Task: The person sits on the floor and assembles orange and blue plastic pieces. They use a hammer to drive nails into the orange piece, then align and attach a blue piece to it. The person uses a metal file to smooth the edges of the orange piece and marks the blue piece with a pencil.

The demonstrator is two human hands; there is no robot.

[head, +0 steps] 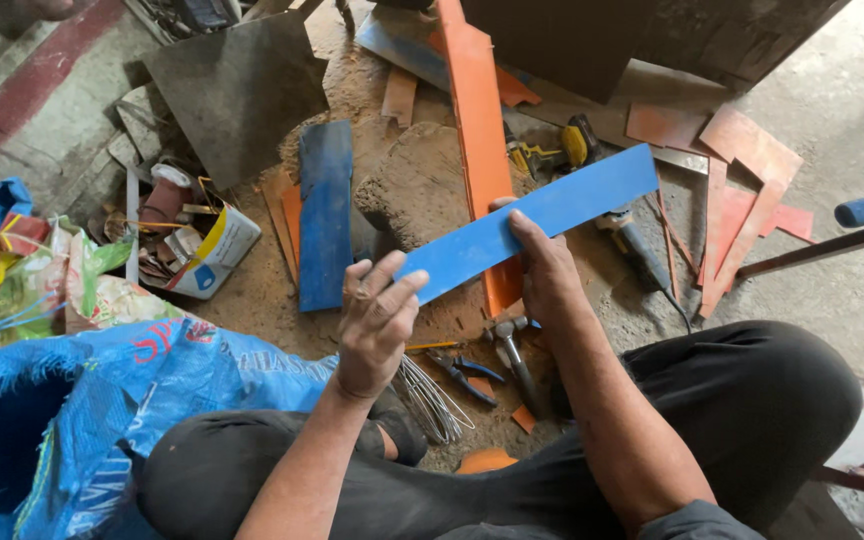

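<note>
A long blue metal strip (552, 205) is held up at a slant over the dirt floor, its right end higher. My left hand (377, 320) grips its lower left end between thumb and fingers. My right hand (542, 265) holds the strip near its middle, thumb on top. Below the strip lie a long orange metal strip (477, 130) and a second blue strip (325, 215) flat on the ground. A hammer (514, 345), pliers (467, 372) and a bundle of wire (430, 400) lie between my knees.
A power tool with yellow parts (577, 145) lies beyond the strip. Orange sheet offcuts (742, 190) are scattered at right. A box of scrap (197, 245) and a blue woven sack (102, 400) sit at left. A dark metal sheet (237, 85) leans at the back.
</note>
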